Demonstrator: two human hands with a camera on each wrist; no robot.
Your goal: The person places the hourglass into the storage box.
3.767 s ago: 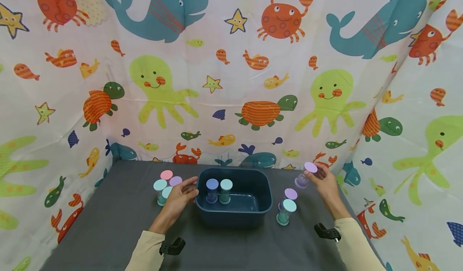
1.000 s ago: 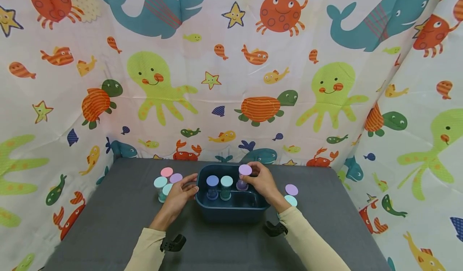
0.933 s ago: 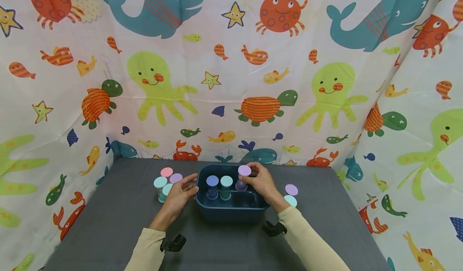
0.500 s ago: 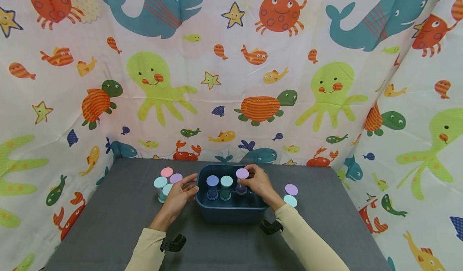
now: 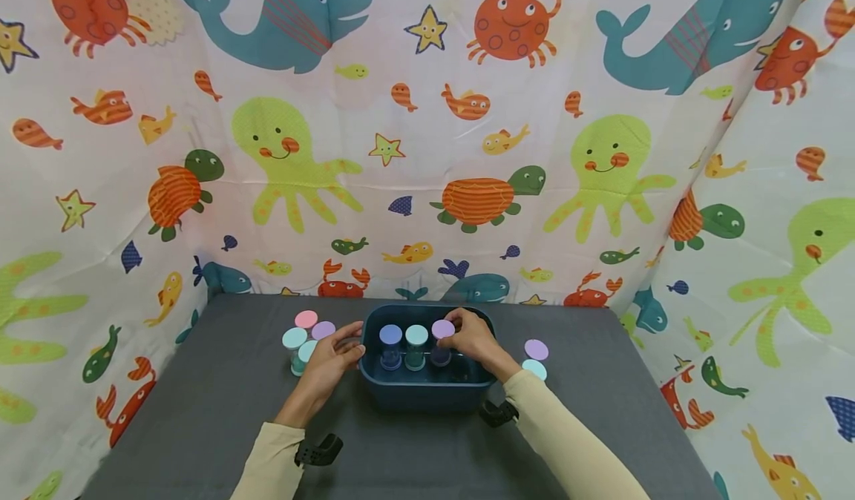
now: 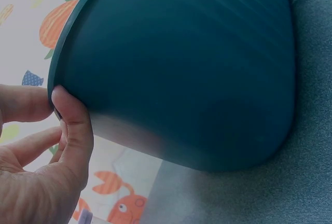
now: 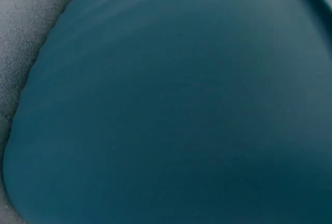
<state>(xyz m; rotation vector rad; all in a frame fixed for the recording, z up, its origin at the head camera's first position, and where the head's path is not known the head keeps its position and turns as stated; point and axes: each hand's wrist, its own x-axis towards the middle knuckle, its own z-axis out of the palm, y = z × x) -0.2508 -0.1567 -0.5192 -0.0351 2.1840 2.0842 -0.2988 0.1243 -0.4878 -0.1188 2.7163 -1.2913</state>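
A dark blue plastic bin (image 5: 427,396) stands mid-table. My left hand (image 5: 326,366) pinches its left rim; in the left wrist view, the thumb and fingers of that hand (image 6: 62,156) close on the bin's edge (image 6: 181,73). Inside the bin, a blue-capped sand timer (image 5: 390,334) and a mint-capped sand timer (image 5: 416,335) stand upright side by side. To their right, my right hand (image 5: 476,340) grips a purple-capped sand timer (image 5: 442,329) near its top, low inside the bin. The right wrist view holds only the bin's outer wall (image 7: 171,99).
Left of the bin cluster a pink sand timer (image 5: 306,319), a purple one (image 5: 323,330) and two mint ones, partly behind my left hand. At right, a purple timer (image 5: 536,349) and a mint timer (image 5: 534,369) stand near my right forearm. A patterned curtain (image 5: 427,211) backs the grey table.
My right hand has brought the purple sand timer from the table's right side into the bin, lowering it and shifting slightly left beside the mint one. The left hand has stayed at the rim.
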